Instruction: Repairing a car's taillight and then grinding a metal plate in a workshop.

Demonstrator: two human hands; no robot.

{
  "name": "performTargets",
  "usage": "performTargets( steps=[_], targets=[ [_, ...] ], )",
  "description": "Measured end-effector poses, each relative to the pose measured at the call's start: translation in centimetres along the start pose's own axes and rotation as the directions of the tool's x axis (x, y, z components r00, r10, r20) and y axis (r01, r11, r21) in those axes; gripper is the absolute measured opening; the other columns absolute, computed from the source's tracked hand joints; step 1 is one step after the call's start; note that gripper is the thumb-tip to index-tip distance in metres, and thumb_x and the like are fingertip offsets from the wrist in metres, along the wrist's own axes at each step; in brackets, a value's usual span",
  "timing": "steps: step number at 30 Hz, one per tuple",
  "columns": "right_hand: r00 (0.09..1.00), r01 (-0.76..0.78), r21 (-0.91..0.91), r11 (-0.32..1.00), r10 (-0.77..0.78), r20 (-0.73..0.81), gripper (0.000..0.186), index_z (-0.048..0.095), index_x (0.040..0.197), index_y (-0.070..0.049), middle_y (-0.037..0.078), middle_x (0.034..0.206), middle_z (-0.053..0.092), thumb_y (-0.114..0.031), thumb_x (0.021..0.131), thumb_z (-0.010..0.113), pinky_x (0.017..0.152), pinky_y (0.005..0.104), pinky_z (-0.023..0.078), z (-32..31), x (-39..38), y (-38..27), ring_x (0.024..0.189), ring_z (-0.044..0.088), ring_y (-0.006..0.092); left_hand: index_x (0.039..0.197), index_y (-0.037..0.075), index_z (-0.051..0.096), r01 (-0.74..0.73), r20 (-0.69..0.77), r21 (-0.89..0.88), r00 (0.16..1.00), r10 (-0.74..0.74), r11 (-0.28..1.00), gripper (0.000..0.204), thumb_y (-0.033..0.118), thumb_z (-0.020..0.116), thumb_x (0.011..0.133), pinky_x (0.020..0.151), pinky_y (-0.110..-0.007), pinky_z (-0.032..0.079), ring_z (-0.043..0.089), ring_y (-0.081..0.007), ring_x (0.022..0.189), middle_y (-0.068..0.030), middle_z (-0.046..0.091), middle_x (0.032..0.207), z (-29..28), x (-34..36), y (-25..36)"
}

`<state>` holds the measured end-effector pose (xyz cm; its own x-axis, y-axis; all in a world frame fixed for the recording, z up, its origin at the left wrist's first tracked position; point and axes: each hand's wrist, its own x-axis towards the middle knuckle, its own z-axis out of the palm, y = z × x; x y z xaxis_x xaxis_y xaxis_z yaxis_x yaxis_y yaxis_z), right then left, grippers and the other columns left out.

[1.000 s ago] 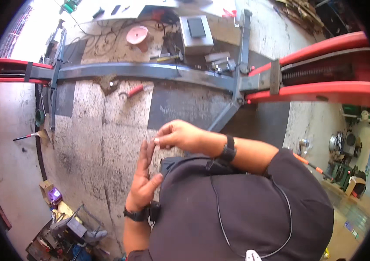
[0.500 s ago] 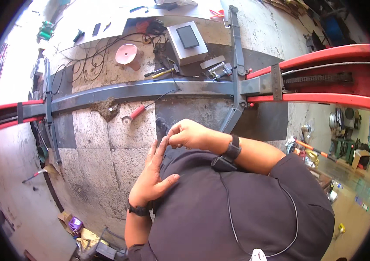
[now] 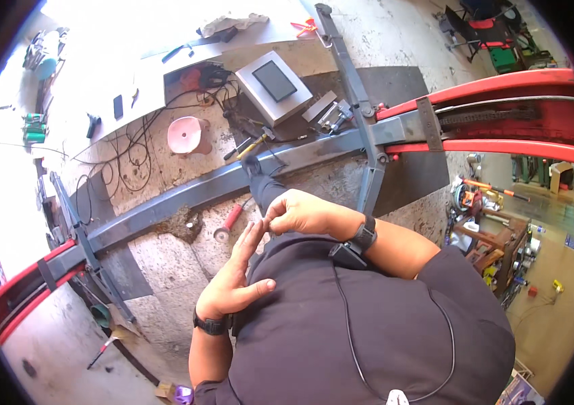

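Right now the left hand (image 3: 233,283) lies flat and released, fingers straight, against the person's dark shirt (image 3: 368,331). The right hand (image 3: 300,212) pinches those left fingertips; whether it grips anything small there I cannot tell. Beyond them, a grey steel beam (image 3: 185,199) crosses the stone floor (image 3: 172,250), with a red-handled tool (image 3: 227,224) just beside its near edge.

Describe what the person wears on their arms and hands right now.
Both hands are bare, no gloves. The left hand has a black band on its wrist; the right hand has a black watch-like band with a chunky black body. Both forearms are uncovered below a dark short-sleeved shirt, with a thin cable running down it.
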<state>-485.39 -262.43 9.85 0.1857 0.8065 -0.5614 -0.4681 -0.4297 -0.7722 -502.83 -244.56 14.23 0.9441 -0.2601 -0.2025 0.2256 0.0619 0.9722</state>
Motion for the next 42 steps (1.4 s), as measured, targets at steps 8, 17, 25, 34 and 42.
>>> performTargets(
  steps=[8,17,25,34,42],
  targets=[
    [0.991,0.018,0.105,0.994,-0.032,0.127,0.015,0.071,0.088,-0.001,0.001,0.081,0.067,-0.015,0.084,0.066,0.071,0.0254,0.048,-1.9,13.1,-8.8,0.076,0.059,0.0084,0.159,0.002,0.015,0.094,-0.105,-0.15,0.988,-0.11,0.984,0.103,0.023,0.078,0.081,0.124,-0.041,0.008,0.017,-0.0283,0.154,-0.0197,0.023,0.164,-12.9,4.5,4.8],
    [0.975,0.133,0.278,0.951,-0.076,-0.207,0.029,0.063,0.075,-0.004,0.0,0.071,0.062,-0.024,0.097,0.062,0.066,0.0252,0.046,-10.7,12.5,-13.6,0.067,0.057,0.0098,0.157,0.008,0.03,0.196,-0.201,-0.292,0.944,-0.261,0.936,0.081,0.022,0.073,0.089,0.119,-0.039,0.023,0.038,-0.0235,0.145,-0.0151,0.042,0.155,-24.6,10.7,4.8],
    [0.655,0.422,0.443,0.791,0.071,-0.752,0.022,0.065,0.082,-0.01,-0.003,0.074,0.062,-0.026,0.098,0.066,0.067,0.0236,0.05,-14.4,7.3,-10.1,0.068,0.059,0.0071,0.149,0.004,0.043,0.379,0.03,-0.13,0.925,-0.378,0.916,0.063,0.018,0.07,0.094,0.115,-0.038,0.033,0.048,-0.0232,0.136,-0.0147,0.055,0.143,-32.7,21.0,3.4],
    [0.373,0.79,0.4,0.465,0.152,-0.915,0.018,0.065,0.085,-0.011,-0.003,0.074,0.063,-0.024,0.097,0.068,0.066,0.0229,0.049,-12.7,13.6,-8.0,0.067,0.059,0.0069,0.148,0.001,0.041,0.477,0.292,0.195,0.806,-0.515,0.857,0.059,0.015,0.066,0.097,0.112,-0.037,0.039,0.049,-0.0251,0.135,-0.0169,0.055,0.143,-40.9,36.1,5.6],
    [0.306,0.844,0.42,0.333,0.343,-0.888,0.014,0.065,0.088,-0.01,-0.001,0.077,0.063,-0.02,0.098,0.064,0.069,0.0241,0.049,-11.3,21.7,-12.6,0.069,0.059,0.0094,0.142,-0.002,0.048,0.38,0.371,0.457,0.74,-0.561,0.804,0.049,0.013,0.063,0.098,0.106,-0.032,0.044,0.056,-0.021,0.125,-0.015,0.062,0.133,-50.7,47.1,3.5]
  ],
)
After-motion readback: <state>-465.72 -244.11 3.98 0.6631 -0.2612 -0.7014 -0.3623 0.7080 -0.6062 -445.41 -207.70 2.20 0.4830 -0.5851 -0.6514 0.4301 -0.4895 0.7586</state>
